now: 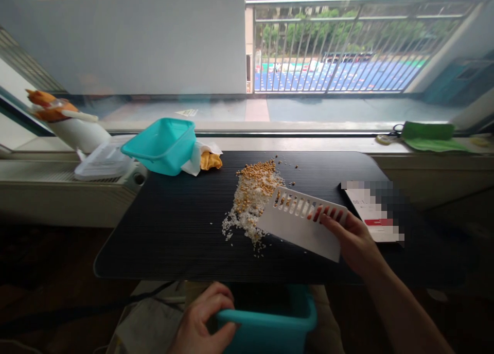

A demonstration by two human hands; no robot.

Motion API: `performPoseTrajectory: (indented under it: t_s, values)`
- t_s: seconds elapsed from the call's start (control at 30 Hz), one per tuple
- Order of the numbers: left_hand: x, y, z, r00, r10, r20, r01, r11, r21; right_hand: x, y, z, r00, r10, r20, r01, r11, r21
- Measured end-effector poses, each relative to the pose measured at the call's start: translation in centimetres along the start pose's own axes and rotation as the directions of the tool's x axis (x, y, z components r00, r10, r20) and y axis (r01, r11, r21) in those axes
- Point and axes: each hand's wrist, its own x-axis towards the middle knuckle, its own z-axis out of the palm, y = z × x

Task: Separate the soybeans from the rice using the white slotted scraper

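My right hand (353, 235) grips a white slotted plastic panel (297, 228) by its right end, thumb on the near face and fingers behind the slots. The panel's left edge touches or nearly touches a heap of white grains (249, 207) that look like rice, mixed with golden beans (258, 171) toward the far side. A few grains and beans lie scattered around the heap on the dark table (173, 230). Below the table's front edge, my left hand (210, 318) is closed on the rim of a turquoise bin (270, 320), whose inside is dark.
A second turquoise bin (162, 145) stands tilted at the table's back left, beside crumpled orange cloth (211, 160). A phone (372, 215) lies on the right. On the sill are a clear lid (104, 158), a cat-topped white object (77, 125) and green cloth (430, 135).
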Motion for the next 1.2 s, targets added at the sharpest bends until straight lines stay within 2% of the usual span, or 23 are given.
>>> performPoseTrajectory:
  t_s: [0.17,0.27,0.43,0.63,0.73,0.9,0.97,1.07,1.2]
  values:
    - [0.0,-0.1,0.0,1.0,0.021,-0.005,-0.021,1.0,0.014,-0.6,0.0,-0.6,0.998,0.044,0.041,-0.044,0.999,0.019]
    - [0.1,-0.1,0.0,1.0,0.023,-0.003,-0.023,1.0,0.017,-0.7,0.0,-0.8,0.999,0.047,0.014,-0.048,0.996,0.071]
    - [0.2,0.0,-0.1,1.0,0.011,0.023,-0.012,0.999,0.03,-0.1,0.0,0.4,0.999,0.019,-0.05,-0.014,0.996,0.084]
    - [0.0,0.0,0.0,0.999,-0.005,0.037,0.005,1.0,0.024,-0.3,-0.6,0.3,0.999,0.046,0.022,-0.047,0.998,0.032]
    - [0.0,-0.1,0.1,0.999,-0.023,0.033,0.022,1.0,0.01,-0.4,-0.8,0.1,0.998,0.065,0.003,-0.065,0.996,0.06]
    - [0.0,-0.3,0.1,0.999,-0.027,0.032,0.027,1.0,-0.004,-0.1,-0.8,1.0,1.0,0.016,-0.014,-0.015,0.998,0.068]
    - [-0.1,-0.3,0.1,0.999,-0.028,0.035,0.028,1.0,-0.005,-0.1,-0.8,1.2,0.999,0.037,0.002,-0.037,0.998,0.052]
    - [-0.1,-0.3,0.0,0.999,-0.036,0.04,0.036,0.999,-0.009,-0.4,-1.0,0.7,0.995,0.101,0.007,-0.102,0.993,0.066]
    - [0.0,-0.2,0.1,0.999,-0.023,0.027,0.024,0.999,-0.029,-0.7,-1.0,0.0,0.994,0.103,-0.038,-0.098,0.989,0.108]
